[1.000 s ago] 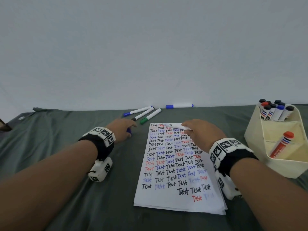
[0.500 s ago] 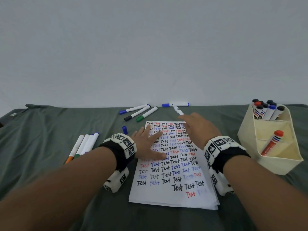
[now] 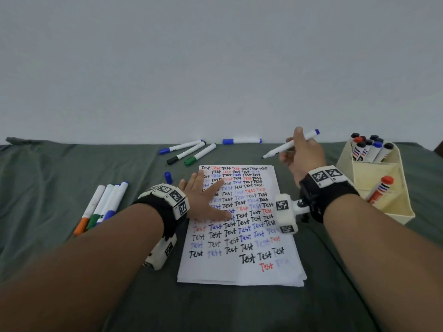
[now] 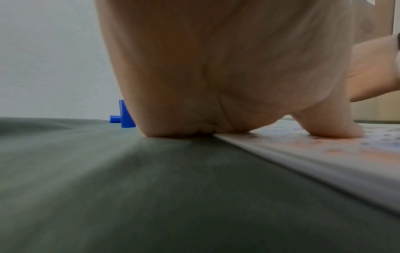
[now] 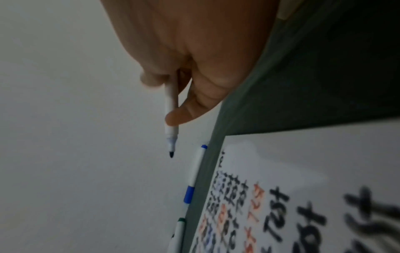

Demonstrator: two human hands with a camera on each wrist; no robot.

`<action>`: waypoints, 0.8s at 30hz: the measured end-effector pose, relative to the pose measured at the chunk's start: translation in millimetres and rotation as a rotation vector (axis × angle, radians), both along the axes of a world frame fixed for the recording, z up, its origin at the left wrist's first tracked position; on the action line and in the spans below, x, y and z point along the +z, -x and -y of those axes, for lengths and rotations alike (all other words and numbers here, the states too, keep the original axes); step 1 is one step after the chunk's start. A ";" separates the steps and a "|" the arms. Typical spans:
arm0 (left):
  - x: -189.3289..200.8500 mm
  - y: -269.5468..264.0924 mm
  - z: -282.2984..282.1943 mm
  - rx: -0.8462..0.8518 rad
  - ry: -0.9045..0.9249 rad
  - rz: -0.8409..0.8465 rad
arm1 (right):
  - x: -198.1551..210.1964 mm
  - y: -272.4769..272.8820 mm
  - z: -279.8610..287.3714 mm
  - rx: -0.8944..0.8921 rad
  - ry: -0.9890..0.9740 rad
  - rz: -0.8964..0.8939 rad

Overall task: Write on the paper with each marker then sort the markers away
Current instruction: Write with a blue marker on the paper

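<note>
Right hand (image 3: 302,154) raised at right of centre in head view, fingers (image 5: 184,113) pinching an uncapped blue marker (image 3: 290,144), tip pointing left and hanging in the air above the top edge of the paper (image 3: 242,226). Left hand (image 3: 203,200) flat on the paper's left half, fingers spread and relaxed, gripping nothing, heel half on the green cloth (image 4: 108,188) over the table per left wrist view. Loose blue cap (image 3: 168,177) lying on the cloth just left of the paper's top corner. Risks, as judgement: sheet nearly full of "Test", so little bare space, likely overwriting unless aimed at the blank strip at bottom; paper sliding on the soft cloth if the left hand lifts; tip drying or smearing the left hand if dragged across; cap small, easy to knock or lose in cloth folds; wrong slot at sorting time. Cream organiser (image 3: 398,212) at right of frame: back compartment packed with upright capped markers (image 3: 369,149), black, blue and red caps; front compartment with one red-capped marker (image 3: 381,189) leaning. Four capped markers (image 3: 103,207) in a row at left of frame, three more (image 3: 189,153) above the paper, one blue (image 3: 242,141) by the wall, none sorted yet.
</note>
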State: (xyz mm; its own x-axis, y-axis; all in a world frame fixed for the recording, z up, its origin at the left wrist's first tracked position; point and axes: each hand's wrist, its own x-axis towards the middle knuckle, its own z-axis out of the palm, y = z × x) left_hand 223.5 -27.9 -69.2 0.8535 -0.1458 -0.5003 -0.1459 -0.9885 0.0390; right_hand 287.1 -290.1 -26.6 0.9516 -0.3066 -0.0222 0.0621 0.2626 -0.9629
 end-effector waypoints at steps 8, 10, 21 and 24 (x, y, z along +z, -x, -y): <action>-2.3 -1.6 -0.2 0.019 0.014 -0.017 | -45.9 -15.6 0.0 0.095 0.104 -0.040; -1.8 -2.1 -0.2 0.022 0.012 -0.025 | -55.4 -16.2 1.5 0.113 0.188 -0.036; -3.6 -4.2 -0.9 0.028 0.011 -0.043 | -61.5 -16.1 5.8 0.114 0.437 -0.017; -4.5 -4.9 -1.7 0.032 0.016 -0.047 | -60.6 -16.1 5.0 0.123 0.461 -0.008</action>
State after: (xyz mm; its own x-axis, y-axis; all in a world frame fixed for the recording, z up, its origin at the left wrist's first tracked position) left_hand 228.4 -26.2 -73.8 0.8337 -0.1268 -0.5374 -0.1116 -0.9919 0.0609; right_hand 303.3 -295.1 -87.2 0.9819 -0.1710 0.0818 0.0490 -0.1877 -0.9810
